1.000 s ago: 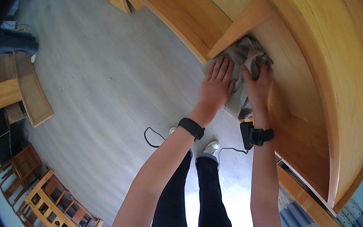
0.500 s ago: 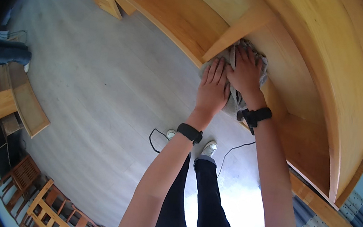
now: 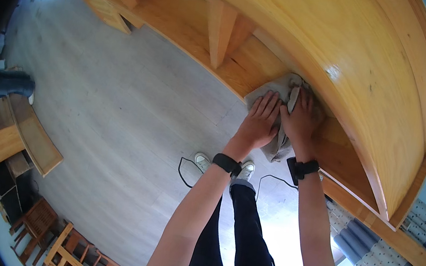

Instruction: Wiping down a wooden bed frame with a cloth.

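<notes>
A crumpled grey cloth [image 3: 277,148] lies on a shelf of the light wooden shelving unit [image 3: 341,69], partly hanging over its front edge. My left hand [image 3: 261,120] rests flat on the cloth's left part, fingers stretched out and side by side. On the right part, my right hand [image 3: 300,121] presses down with a raised fold of cloth between its thumb and fingers. The right fingertips are in shadow under the unit's upper board. Each wrist wears a black band.
An upright wooden divider [image 3: 219,33] stands left of the cloth. Thin black cables [image 3: 180,169] lie on the grey floor [image 3: 135,106] by my shoes. Wooden chairs [image 3: 37,220] and a wooden desk [image 3: 28,129] are at the left, near another person's leg [image 3: 10,85]. Patterned curtains [image 3: 371,248] hang at the lower right.
Both hands and the cloth have moved along the shelf, away from the divider and toward me. My view has shifted, with more of the upper board showing. The right hand's fingers are more bent.
</notes>
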The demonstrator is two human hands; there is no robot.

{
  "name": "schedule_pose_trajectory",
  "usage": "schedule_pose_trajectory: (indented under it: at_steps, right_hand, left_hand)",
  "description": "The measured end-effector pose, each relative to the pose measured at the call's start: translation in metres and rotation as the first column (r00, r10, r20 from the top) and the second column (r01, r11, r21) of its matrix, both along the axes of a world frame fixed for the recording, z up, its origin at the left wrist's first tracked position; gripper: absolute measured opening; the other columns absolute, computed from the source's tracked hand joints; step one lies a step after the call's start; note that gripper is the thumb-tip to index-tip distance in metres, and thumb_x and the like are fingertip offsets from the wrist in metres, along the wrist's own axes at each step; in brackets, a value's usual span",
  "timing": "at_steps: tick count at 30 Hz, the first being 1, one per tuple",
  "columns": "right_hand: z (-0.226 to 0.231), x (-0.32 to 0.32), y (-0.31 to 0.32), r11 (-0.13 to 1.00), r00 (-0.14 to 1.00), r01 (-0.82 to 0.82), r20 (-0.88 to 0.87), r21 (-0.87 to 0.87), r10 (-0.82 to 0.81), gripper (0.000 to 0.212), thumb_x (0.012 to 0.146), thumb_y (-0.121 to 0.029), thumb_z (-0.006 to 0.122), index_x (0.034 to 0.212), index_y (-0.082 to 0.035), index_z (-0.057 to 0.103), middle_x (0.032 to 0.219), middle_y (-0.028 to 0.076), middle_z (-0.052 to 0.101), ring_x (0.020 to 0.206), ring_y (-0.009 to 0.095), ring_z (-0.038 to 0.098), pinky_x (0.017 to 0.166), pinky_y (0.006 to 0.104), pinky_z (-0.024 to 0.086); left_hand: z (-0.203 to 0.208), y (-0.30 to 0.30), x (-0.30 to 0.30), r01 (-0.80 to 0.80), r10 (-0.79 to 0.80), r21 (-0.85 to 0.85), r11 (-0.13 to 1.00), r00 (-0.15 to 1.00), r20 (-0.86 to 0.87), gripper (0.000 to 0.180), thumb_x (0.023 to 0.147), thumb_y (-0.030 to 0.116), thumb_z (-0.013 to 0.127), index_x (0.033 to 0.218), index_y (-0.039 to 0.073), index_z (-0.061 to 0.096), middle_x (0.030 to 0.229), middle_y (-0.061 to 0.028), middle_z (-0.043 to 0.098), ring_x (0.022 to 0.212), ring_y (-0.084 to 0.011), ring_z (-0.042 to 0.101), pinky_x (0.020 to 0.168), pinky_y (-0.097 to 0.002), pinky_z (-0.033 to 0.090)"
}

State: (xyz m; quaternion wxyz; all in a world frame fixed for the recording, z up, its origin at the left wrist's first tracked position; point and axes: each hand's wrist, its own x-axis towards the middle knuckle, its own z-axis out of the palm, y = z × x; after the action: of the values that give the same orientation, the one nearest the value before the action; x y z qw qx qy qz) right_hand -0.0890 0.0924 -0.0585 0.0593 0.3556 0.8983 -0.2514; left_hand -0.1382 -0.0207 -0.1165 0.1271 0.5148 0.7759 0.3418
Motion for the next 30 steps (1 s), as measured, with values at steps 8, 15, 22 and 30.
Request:
schedule_pose_trajectory:
  at_steps: [8,15,22,30]
  right_hand:
    - [0.002,0.031,-0.008,0.985,0.978,0.171,-0.119,-0.024,-0.173,0.061,0.079,-0.029,0.049,0.127,0.005,0.032,0.132,0.022,0.033,0.122,0.039,0.028,0.103,0.0435,0.023]
    - [-0.003,0.032,-0.012,0.982,0.984,0.174,-0.036,0.068,-0.172,0.066,0.078,-0.033,0.052,0.126,0.006,0.032,0.13,0.026,0.032,0.12,0.043,0.029,0.101,0.0451,0.026]
    - [-0.003,0.037,-0.036,0.95,0.915,0.29,0.258,0.117,-0.311,0.068,0.074,-0.033,0.057,0.122,0.008,0.033,0.12,0.029,0.037,0.11,0.044,0.041,0.091,0.0455,0.038]
    - [-0.006,0.066,-0.046,0.923,0.899,0.385,0.233,-0.018,-0.371,0.063,0.072,-0.022,0.059,0.122,0.006,0.034,0.124,0.03,0.035,0.116,0.04,0.038,0.091,0.0443,0.039]
  left_hand:
    - [0.002,0.016,0.011,0.057,-0.055,-0.069,0.996,0.998,0.022,0.061,0.067,0.022,0.06,0.124,0.004,0.043,0.137,-0.0104,0.032,0.13,-0.0244,0.021,0.108,-0.0385,0.016]
    - [0.002,0.014,0.003,0.148,-0.146,-0.11,0.983,0.989,0.021,0.068,0.064,0.02,0.063,0.126,0.006,0.041,0.136,-0.009,0.032,0.13,-0.0236,0.021,0.108,-0.0377,0.014]
    - [0.007,0.002,-0.021,0.342,-0.344,-0.04,0.939,0.938,-0.047,0.06,0.064,0.016,0.061,0.122,0.008,0.046,0.134,-0.0038,0.037,0.129,-0.019,0.024,0.108,-0.0374,0.013]
    - [0.022,-0.026,0.01,0.297,-0.299,-0.061,0.953,0.954,-0.029,0.058,0.069,0.011,0.058,0.124,0.004,0.043,0.129,-0.0093,0.042,0.126,-0.0237,0.029,0.108,-0.0398,0.015]
